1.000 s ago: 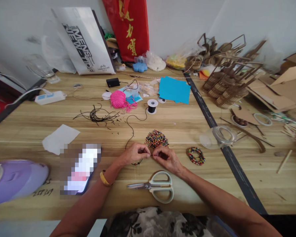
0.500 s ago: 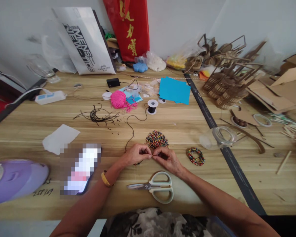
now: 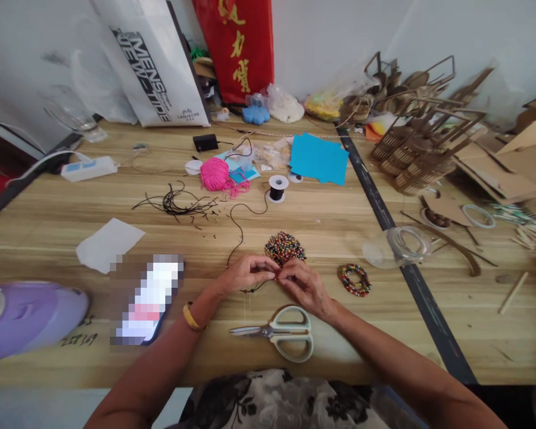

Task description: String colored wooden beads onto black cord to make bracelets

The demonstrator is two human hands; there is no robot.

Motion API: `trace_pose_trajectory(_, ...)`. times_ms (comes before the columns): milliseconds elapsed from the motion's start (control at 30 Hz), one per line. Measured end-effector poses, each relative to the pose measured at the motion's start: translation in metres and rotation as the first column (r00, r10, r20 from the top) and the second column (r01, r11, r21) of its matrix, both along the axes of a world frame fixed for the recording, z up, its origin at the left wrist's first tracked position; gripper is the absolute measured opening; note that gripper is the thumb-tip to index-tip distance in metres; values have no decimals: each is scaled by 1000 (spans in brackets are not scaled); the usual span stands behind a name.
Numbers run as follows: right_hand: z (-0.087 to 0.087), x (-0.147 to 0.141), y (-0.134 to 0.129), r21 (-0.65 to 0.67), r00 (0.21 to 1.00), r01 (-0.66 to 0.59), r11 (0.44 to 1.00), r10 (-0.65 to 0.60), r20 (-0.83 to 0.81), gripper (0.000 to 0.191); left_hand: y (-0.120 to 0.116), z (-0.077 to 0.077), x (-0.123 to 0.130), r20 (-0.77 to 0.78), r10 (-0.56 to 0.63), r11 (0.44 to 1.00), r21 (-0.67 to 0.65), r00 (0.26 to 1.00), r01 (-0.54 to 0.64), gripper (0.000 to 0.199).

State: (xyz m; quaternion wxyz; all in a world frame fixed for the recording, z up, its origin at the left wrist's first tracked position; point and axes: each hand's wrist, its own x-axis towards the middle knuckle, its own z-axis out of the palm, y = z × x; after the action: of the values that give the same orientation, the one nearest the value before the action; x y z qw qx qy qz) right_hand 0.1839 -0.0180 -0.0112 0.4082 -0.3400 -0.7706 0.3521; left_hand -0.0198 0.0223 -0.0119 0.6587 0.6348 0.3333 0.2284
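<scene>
My left hand is closed in a pinch on a thin black cord, which sags below its fingers with a few small beads strung on it. Fingertip to fingertip with it, my right hand pinches at the same spot; a tiny reddish bead seems to be there, too small to make out well. Just beyond both hands lies a heap of multicoloured beads. The cord runs back from my left hand to a white-flanged spool. Scissors with pale handles lie in front of me, blades pointing left.
Right of my hands lie coiled beaded bracelets. A phone and white paper are on the left, with cut black cords behind. Pink yarn, blue sheets and small woven baskets stand farther back.
My right hand's fingers have shifted and curled closer against the left fingertips. More of the sagging cord shows under my left hand. The view has tilted slightly.
</scene>
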Motion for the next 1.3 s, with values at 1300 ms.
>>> trace_pose_trajectory(1300,-5,-1,1,43,997,-16,999,12,81,10,-1,5,1,-102,-54,998,16,993,56,26)
